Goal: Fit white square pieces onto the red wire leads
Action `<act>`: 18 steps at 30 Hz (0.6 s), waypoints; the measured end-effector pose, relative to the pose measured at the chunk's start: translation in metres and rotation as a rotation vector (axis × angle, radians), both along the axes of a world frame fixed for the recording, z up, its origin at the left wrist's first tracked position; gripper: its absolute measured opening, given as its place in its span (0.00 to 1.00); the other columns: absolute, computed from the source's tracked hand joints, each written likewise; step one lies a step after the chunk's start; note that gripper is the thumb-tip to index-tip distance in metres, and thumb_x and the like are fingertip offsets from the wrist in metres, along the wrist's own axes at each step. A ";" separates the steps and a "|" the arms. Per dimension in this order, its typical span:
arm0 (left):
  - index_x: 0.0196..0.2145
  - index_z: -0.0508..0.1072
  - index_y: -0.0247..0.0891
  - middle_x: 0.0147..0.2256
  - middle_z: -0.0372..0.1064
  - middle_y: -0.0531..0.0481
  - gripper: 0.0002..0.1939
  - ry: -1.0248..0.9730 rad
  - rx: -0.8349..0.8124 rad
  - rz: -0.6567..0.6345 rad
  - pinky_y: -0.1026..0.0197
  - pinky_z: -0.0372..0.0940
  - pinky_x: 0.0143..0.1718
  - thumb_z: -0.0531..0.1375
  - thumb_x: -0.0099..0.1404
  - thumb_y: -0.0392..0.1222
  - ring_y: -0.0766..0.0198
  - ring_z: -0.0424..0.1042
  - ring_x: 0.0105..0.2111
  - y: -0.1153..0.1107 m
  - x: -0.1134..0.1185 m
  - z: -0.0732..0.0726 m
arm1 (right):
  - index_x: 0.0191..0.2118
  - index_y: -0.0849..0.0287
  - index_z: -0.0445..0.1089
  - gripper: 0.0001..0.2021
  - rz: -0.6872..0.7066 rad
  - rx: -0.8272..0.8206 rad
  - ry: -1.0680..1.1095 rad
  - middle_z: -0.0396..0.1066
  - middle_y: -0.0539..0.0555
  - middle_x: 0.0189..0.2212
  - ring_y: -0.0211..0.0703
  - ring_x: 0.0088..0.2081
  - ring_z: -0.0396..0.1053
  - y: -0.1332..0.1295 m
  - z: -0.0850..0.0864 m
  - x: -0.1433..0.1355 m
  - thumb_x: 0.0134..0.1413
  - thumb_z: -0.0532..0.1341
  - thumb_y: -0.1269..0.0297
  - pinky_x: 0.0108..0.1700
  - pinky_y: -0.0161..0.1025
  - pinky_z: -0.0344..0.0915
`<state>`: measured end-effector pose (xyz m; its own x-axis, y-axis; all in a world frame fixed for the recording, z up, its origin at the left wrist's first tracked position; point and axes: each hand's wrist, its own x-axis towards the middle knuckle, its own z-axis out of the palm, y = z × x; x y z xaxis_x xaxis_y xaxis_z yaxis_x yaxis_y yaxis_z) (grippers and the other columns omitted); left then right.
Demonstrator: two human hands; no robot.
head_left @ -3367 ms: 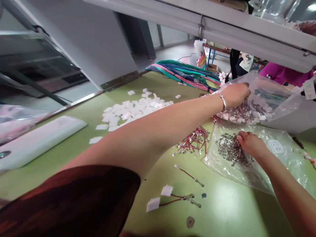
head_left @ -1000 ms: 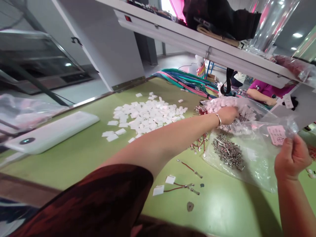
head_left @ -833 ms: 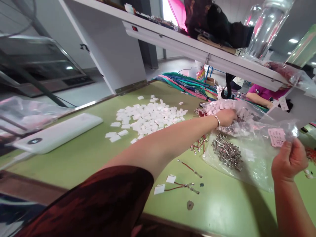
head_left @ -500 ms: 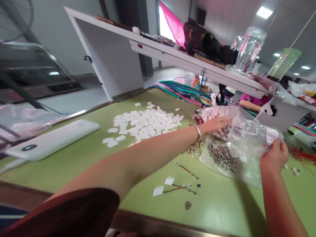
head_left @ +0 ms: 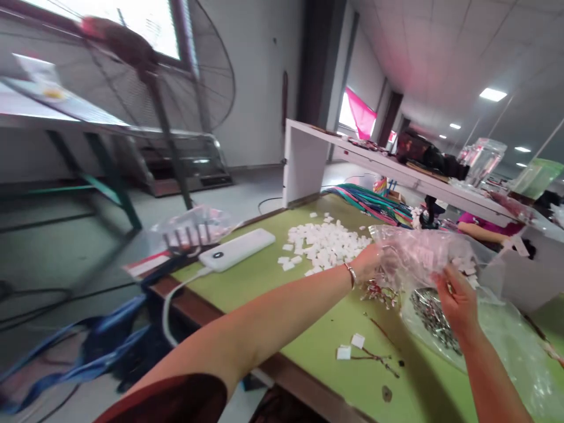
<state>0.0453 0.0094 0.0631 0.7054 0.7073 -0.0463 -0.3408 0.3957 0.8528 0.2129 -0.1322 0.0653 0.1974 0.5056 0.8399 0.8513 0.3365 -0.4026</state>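
A clear plastic bag [head_left: 418, 249] with small white pieces in it stretches between my two hands. My left hand [head_left: 370, 262], with a bracelet at the wrist, grips the bag's left end; its fingertips are blurred and partly covered by the film. On the near right side, my right hand [head_left: 458, 296] pinches the bag's film between thumb and fingers. Below lies another clear bag with small metal terminals [head_left: 434, 317]. Red wires with metal ends [head_left: 381, 294] lie under my left hand. Nearer me are short wires [head_left: 374, 356] with white square pieces [head_left: 343, 352] on their ends.
A heap of white pieces [head_left: 326, 241] lies on the green table [head_left: 247, 294]. Left of it is a white power bank [head_left: 238, 249] with a cable. Bundled coloured wires [head_left: 370, 200] lie at the back, beneath a white shelf [head_left: 374, 155]. A fan [head_left: 163, 117] stands left.
My right hand has moved left along the bag, closer to my left hand, and the bag is bunched between them. My view has swung left, showing the fan and floor.
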 end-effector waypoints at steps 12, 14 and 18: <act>0.49 0.69 0.46 0.31 0.69 0.54 0.26 -0.188 0.006 -0.152 0.64 0.63 0.30 0.67 0.54 0.53 0.68 0.68 0.26 -0.007 -0.100 0.004 | 0.45 0.59 0.75 0.17 0.018 -0.144 -0.485 0.74 0.62 0.42 0.50 0.40 0.73 0.085 -0.010 -0.117 0.55 0.52 0.73 0.41 0.47 0.72; 0.43 0.70 0.41 0.28 0.67 0.55 0.20 -0.158 0.002 0.027 0.64 0.63 0.29 0.66 0.56 0.52 0.68 0.67 0.25 0.002 -0.104 -0.002 | 0.46 0.60 0.73 0.15 0.169 -0.203 -0.387 0.73 0.64 0.43 0.51 0.43 0.73 0.092 -0.008 -0.141 0.55 0.54 0.70 0.43 0.48 0.72; 0.35 0.70 0.35 0.26 0.66 0.53 0.08 0.018 0.031 0.329 0.64 0.64 0.29 0.59 0.63 0.43 0.68 0.66 0.24 0.029 -0.125 -0.011 | 0.59 0.57 0.63 0.23 0.483 -0.423 -0.031 0.74 0.61 0.45 0.47 0.40 0.75 0.086 -0.004 -0.160 0.57 0.57 0.61 0.37 0.41 0.73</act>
<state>-0.0802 0.0388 0.0520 0.4384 0.8982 -0.0319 -0.4304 0.2410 0.8698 0.0527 -0.0466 0.0612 -0.1570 0.8204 0.5498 0.6571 0.5024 -0.5619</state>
